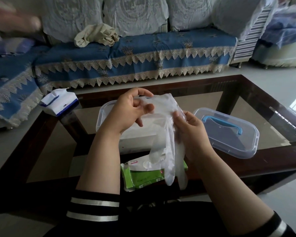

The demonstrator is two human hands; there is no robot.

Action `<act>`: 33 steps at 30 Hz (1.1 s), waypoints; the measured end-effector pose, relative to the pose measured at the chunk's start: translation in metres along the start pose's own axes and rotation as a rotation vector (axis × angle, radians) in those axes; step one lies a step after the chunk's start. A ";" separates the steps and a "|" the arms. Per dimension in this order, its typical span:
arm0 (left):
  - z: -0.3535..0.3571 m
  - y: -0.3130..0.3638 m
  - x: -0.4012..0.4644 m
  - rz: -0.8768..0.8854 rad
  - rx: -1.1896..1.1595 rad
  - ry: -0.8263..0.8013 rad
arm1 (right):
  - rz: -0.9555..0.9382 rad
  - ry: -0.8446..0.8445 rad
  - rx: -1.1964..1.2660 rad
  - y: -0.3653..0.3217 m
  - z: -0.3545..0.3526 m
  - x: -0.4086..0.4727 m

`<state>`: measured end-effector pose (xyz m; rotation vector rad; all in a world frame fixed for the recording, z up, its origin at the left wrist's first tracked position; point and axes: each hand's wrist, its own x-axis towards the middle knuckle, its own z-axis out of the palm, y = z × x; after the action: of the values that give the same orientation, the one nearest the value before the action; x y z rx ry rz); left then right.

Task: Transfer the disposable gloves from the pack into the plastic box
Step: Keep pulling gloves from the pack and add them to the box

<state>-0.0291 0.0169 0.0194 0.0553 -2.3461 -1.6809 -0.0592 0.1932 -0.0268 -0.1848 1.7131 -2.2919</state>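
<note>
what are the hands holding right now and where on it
Both hands hold clear disposable gloves: the left hand pinches the upper cuff end, the right hand grips the middle, with the glove fingers hanging down over the green pack.

Glass-topped table [246, 103] with plastic box [102, 115], lid [229, 134], glove pack [140, 177], tissue pack [60, 103].

beyond the hands stands a blue lace-trimmed sofa [126, 53]. a glass-topped dark wood table [246, 93] sits beneath them on pale floor [271, 72].
</note>
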 end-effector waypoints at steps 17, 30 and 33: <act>-0.012 -0.013 -0.003 -0.036 0.002 -0.122 | -0.086 -0.050 -0.240 0.000 -0.005 0.000; -0.010 -0.023 0.008 0.017 -0.077 0.200 | -0.199 0.183 -0.101 -0.002 -0.013 0.001; -0.011 -0.026 0.012 0.028 -0.140 0.341 | -0.263 0.296 0.007 -0.009 -0.021 0.002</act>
<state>-0.0416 -0.0045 0.0004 0.2603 -1.9690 -1.6672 -0.0675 0.2145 -0.0249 -0.0750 1.9209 -2.6258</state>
